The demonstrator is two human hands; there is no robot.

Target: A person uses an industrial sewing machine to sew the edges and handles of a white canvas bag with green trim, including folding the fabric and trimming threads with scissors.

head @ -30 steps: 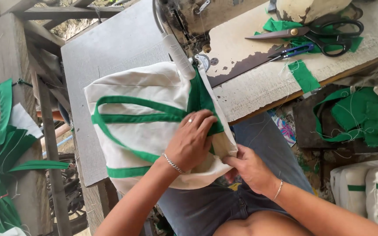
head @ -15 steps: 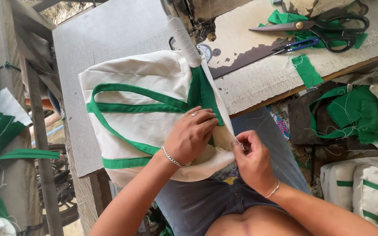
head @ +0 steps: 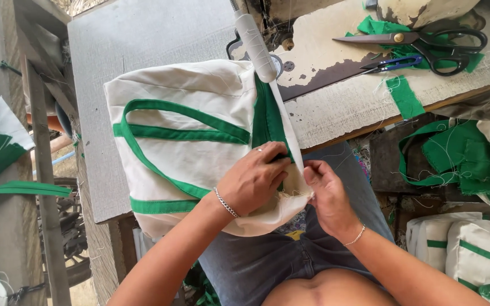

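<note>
Since a moment ago your right hand (head: 329, 195) has slid up the seam to meet your left hand (head: 253, 181), and the cream cloth bag (head: 191, 141) has shifted slightly toward you. The bag lies across the grey table (head: 137, 45) and droops over its edge onto your lap, its far end under the arm of the sewing machine (head: 256, 39). Your left fingers press flat and together on the green trim (head: 267, 122); your right fingertips are pinched on the frayed raw edge just beside them. The bag is cream canvas with green binding and looped green handles, creased and slack. It looks light, soft and floppy, likely to slump wherever unsupported, so the bound seam is the firmest place to grip. Black scissors (head: 426, 39) and green scraps (head: 405, 96) sit well apart on the worn bench.
</note>
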